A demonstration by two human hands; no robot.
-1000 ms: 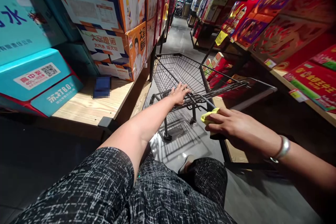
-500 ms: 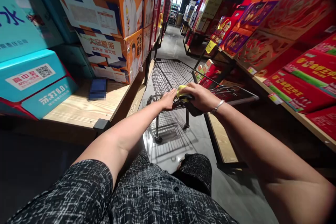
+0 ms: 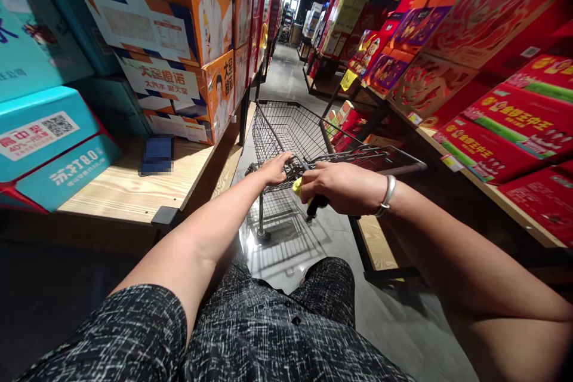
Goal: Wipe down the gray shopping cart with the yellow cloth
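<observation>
A black wire shopping cart (image 3: 286, 125) stands in the aisle in front of me. My left hand (image 3: 276, 169) rests at the near end of the cart, its fingers partly spread and touching the handle area; its grip is hard to make out. My right hand (image 3: 342, 186) is closed around a yellow and black object (image 3: 317, 204), held just nearer to me than the cart's handle. What this object is cannot be made out. A silver bracelet (image 3: 387, 196) circles my right wrist.
On the left wooden shelf (image 3: 111, 191), a phone-like dark blue item (image 3: 156, 155) lies before orange and white cartons (image 3: 170, 83) and turquoise boxes (image 3: 67, 173). Right shelves hold red boxes (image 3: 474, 146). A black bracket (image 3: 166, 216) caps the left shelf's near corner.
My right hand has come back toward me and down with the yellow and black object, away from my left hand. The view has shifted slightly.
</observation>
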